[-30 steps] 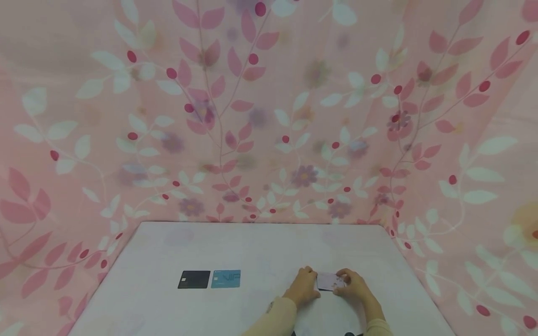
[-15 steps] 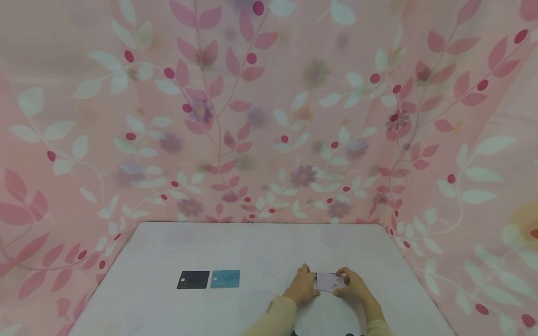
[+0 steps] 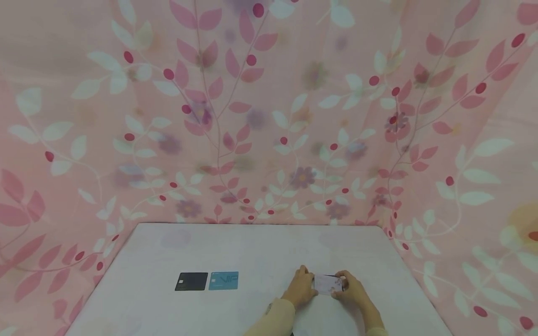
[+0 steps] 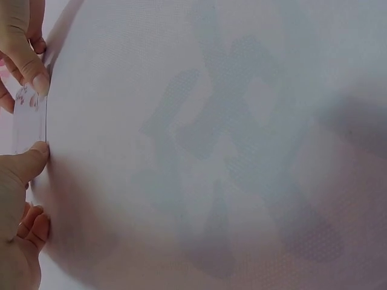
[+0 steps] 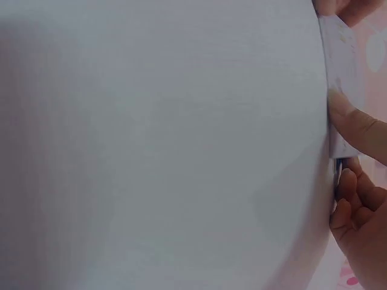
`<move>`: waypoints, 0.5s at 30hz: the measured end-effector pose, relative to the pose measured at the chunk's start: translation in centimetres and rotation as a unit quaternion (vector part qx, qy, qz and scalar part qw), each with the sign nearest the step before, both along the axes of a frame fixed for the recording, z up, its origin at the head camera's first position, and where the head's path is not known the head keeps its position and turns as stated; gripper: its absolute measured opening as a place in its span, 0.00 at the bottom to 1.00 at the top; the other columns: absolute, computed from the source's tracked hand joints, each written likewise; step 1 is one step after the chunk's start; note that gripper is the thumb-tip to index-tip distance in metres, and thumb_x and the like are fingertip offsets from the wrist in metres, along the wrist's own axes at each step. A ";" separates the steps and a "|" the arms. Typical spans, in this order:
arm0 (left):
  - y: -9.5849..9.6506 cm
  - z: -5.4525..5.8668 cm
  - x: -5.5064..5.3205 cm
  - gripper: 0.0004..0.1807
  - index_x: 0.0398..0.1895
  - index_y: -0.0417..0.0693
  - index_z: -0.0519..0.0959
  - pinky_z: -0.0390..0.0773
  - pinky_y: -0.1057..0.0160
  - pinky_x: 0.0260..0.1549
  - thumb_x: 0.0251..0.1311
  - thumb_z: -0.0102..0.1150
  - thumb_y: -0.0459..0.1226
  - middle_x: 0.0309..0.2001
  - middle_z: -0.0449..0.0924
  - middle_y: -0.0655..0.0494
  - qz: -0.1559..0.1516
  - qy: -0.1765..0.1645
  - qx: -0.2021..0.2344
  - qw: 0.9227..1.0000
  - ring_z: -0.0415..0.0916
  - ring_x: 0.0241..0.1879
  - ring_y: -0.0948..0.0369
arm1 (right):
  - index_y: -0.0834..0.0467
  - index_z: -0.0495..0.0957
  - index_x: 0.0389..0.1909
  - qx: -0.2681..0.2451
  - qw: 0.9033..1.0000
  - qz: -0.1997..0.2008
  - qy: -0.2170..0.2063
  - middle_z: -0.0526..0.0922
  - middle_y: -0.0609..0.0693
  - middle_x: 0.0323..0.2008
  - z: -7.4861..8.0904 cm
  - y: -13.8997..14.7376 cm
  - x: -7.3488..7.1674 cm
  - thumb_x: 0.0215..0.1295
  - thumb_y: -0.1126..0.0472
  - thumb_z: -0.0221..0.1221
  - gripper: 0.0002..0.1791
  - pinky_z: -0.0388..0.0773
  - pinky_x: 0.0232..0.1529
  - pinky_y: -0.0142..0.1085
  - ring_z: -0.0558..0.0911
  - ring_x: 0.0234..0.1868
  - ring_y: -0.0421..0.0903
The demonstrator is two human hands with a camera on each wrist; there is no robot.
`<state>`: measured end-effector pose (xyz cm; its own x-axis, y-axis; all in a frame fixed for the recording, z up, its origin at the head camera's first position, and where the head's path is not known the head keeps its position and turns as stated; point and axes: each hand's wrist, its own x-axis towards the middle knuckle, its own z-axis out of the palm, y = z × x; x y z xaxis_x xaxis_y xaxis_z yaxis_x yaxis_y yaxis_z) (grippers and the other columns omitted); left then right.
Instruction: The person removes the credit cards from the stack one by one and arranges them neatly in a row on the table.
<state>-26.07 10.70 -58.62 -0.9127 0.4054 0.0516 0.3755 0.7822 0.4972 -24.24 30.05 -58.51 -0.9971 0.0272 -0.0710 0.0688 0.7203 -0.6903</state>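
Observation:
Both hands meet at a pale lilac card (image 3: 328,284) with a small floral print, low over the white table at the right. The left hand (image 3: 300,286) pinches its left end, thumb at the near edge. At the other end the right hand (image 3: 353,290) grips it between thumb and fingers. A thin dark edge shows along the card's far side in the head view. The right wrist view has a dark blue sliver (image 5: 338,168) beside the lilac card (image 5: 342,66), under the right thumb; whether it is another card I cannot tell.
Left of the hands, a black chip card (image 3: 191,281) and a blue card marked VIP (image 3: 223,281) lie flat side by side with a narrow gap. A pink floral curtain (image 3: 269,116) surrounds the white table (image 3: 260,247) at its back and sides.
The lilac card has shifted slightly toward the person, and a dark edge now shows at its far side. Both hands keep their hold. The whole head view has drifted slightly.

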 end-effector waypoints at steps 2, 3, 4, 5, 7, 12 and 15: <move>-0.1 0.0 0.0 0.23 0.48 0.40 0.79 0.73 0.66 0.45 0.48 0.70 0.41 0.41 0.67 0.55 -0.001 0.006 0.006 1.000 0.68 0.41 0.61 | 0.64 0.72 0.52 0.009 1.000 -0.005 0.010 0.81 0.57 0.37 -0.2 -0.3 0.3 0.42 0.63 0.72 0.33 0.73 0.44 0.53 0.79 0.39 0.52; -0.1 0.0 0.1 0.23 0.48 0.40 0.79 0.73 0.66 0.44 0.48 0.70 0.41 0.41 0.67 0.54 -0.003 0.010 0.009 1.000 0.68 0.40 0.61 | 0.65 0.72 0.54 0.016 1.000 -0.006 0.018 0.81 0.59 0.40 -0.3 -0.4 0.5 0.43 0.61 0.71 0.34 0.73 0.46 0.54 0.79 0.42 0.54; -0.1 -0.1 0.1 0.23 0.48 0.40 0.79 0.73 0.66 0.44 0.48 0.70 0.40 0.41 0.68 0.54 -0.005 0.013 0.012 1.000 0.68 0.40 0.61 | 0.66 0.72 0.55 0.022 0.999 -0.007 0.024 0.80 0.60 0.42 -0.4 -0.5 0.7 0.44 0.60 0.71 0.35 0.73 0.47 0.54 0.79 0.43 0.54; -0.2 -0.1 0.1 0.24 0.48 0.40 0.79 0.73 0.66 0.44 0.48 0.70 0.40 0.41 0.68 0.54 -0.006 0.015 0.014 1.000 0.68 0.40 0.61 | 0.66 0.72 0.56 0.027 0.999 -0.008 0.033 0.79 0.60 0.43 -0.6 -0.6 1.0 0.46 0.59 0.70 0.35 0.73 0.47 0.52 0.78 0.43 0.54; -0.2 -0.4 0.1 0.23 0.48 0.40 0.79 0.74 0.65 0.44 0.48 0.70 0.39 0.41 0.68 0.54 -0.009 0.024 0.014 1.000 0.68 0.41 0.61 | 0.67 0.71 0.58 0.034 0.998 -0.007 0.045 0.78 0.59 0.42 -0.7 -0.8 1.5 0.48 0.58 0.69 0.35 0.74 0.46 0.48 0.77 0.41 0.52; -0.2 -0.4 0.1 0.21 0.45 0.38 0.80 0.73 0.65 0.43 0.49 0.70 0.39 0.40 0.68 0.54 -0.007 0.026 0.014 1.000 0.68 0.40 0.60 | 0.68 0.71 0.58 0.027 0.999 0.005 0.046 0.72 0.50 0.31 -0.3 -1.0 2.2 0.51 0.59 0.67 0.33 0.70 0.32 0.33 0.68 0.31 0.43; -0.1 -0.4 0.0 0.19 0.43 0.39 0.81 0.72 0.66 0.42 0.47 0.70 0.39 0.38 0.67 0.55 -0.008 0.029 0.010 1.000 0.68 0.38 0.61 | 0.72 0.71 0.56 0.025 0.999 0.024 0.033 0.72 0.50 0.30 0.1 -1.1 2.1 0.47 0.59 0.70 0.36 0.68 0.30 0.32 0.67 0.30 0.43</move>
